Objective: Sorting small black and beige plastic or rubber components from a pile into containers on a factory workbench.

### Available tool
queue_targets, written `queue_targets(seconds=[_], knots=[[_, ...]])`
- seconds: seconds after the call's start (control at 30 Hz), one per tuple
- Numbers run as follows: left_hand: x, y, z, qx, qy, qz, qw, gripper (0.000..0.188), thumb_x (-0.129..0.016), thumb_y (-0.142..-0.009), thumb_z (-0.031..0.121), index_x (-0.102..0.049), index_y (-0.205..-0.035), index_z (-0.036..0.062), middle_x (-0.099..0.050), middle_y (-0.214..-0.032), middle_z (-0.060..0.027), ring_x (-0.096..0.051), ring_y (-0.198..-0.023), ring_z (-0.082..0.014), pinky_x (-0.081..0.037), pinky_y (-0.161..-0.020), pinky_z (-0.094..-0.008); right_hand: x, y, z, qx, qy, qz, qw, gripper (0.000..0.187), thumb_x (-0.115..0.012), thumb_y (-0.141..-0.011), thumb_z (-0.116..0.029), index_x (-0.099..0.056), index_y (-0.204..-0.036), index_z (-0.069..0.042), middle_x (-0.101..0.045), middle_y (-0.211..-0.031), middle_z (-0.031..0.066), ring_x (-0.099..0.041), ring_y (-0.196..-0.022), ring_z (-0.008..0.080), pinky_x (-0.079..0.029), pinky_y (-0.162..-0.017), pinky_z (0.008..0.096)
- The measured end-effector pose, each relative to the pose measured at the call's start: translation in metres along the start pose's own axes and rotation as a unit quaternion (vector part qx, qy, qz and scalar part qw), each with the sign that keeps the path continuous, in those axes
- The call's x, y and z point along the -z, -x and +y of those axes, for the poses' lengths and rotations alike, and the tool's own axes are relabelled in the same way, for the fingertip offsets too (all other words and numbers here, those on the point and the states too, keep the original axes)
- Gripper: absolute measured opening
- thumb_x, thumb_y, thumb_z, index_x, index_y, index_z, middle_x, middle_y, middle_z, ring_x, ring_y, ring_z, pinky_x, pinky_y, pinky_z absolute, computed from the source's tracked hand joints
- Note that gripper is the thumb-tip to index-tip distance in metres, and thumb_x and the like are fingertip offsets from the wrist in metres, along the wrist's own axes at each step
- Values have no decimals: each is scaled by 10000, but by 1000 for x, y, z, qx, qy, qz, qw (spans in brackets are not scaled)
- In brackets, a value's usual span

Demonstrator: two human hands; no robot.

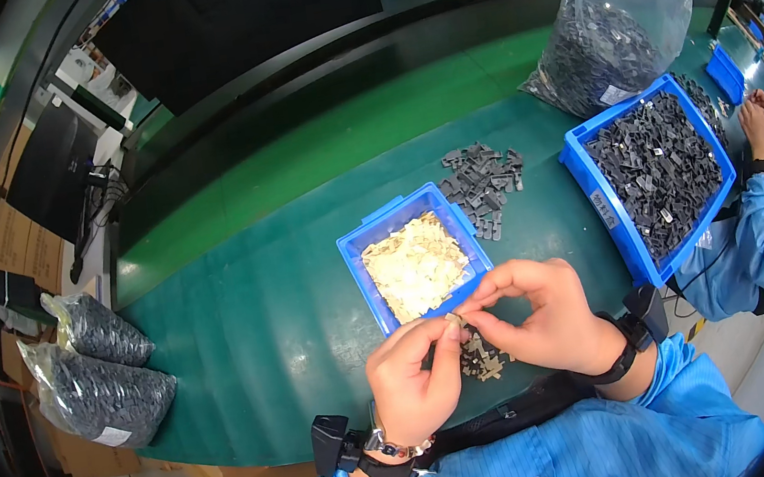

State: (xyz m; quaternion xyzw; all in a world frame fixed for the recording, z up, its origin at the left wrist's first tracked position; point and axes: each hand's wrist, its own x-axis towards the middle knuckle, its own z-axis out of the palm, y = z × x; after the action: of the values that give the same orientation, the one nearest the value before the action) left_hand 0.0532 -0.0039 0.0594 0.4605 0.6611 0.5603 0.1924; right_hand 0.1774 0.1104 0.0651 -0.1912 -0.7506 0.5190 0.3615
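Note:
My left hand (412, 376) and my right hand (547, 321) meet at the near edge of a small blue bin (371, 224). Thumbs and fingertips of both hands pinch a small light-coloured piece (454, 320), mostly covered by the fingers. Flat cream-coloured pieces (416, 266) fill much of the bin. Below my hands lies a little pile of small cream and dark parts (483, 362), partly hidden by them. Just beyond the bin, to its right, dark grey plastic parts (483, 182) are spread in a loose heap.
A larger blue bin (603, 217) of dark parts stands at the right, with a big clear bag (603, 50) of similar parts behind it. Two filled bags (113, 394) sit at the table's left end. A co-worker's hand (755, 127) shows at far right.

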Motion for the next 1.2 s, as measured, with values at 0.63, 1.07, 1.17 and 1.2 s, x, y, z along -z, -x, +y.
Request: queue_targets(seconds=[0.63, 1.07, 1.17, 1.2], knots=[[9, 3, -9, 151, 150, 14, 977, 130, -585, -970, 46, -647, -929, -60, -691, -803, -92, -617, -652, -113, -510, -610, -240, -12, -7, 15, 42, -12, -16, 999, 194, -693, -829, 16, -660, -1019, -1, -708, -919, 100, -694, -839, 181, -538, -730, 287], [1, 9, 0, 15, -25, 67, 997, 65, -652, -903, -14, -694, -926, -57, -702, -825, -118, -674, -691, -131, -537, -609, -235, -17, 5, 18, -80, -209, -19, 974, 367, -668, -846, 62, -573, -1198, 37, -688, -918, 75, -647, -850, 103, -520, -757, 250], [2, 8, 4, 7, -41, 48, 998, 73, -657, -885, -30, -704, -934, -58, -703, -823, -125, -676, -689, -131, -534, -607, -234, -15, 6, 14, -88, -186, -33, 978, 347, -662, -850, 59, -589, -1189, 47, -687, -912, 77, -648, -854, 103, -527, -755, 252], [2, 9, 4, 1, -44, 45, 998, 74, -655, -885, -29, -704, -934, -56, -703, -821, -124, -676, -689, -131, -533, -607, -234, -14, 6, 14, -88, -186, -32, 978, 347, -662, -850, 59, -589, -1189, 47, -687, -912, 77, -648, -854, 103, -527, -755, 252]])
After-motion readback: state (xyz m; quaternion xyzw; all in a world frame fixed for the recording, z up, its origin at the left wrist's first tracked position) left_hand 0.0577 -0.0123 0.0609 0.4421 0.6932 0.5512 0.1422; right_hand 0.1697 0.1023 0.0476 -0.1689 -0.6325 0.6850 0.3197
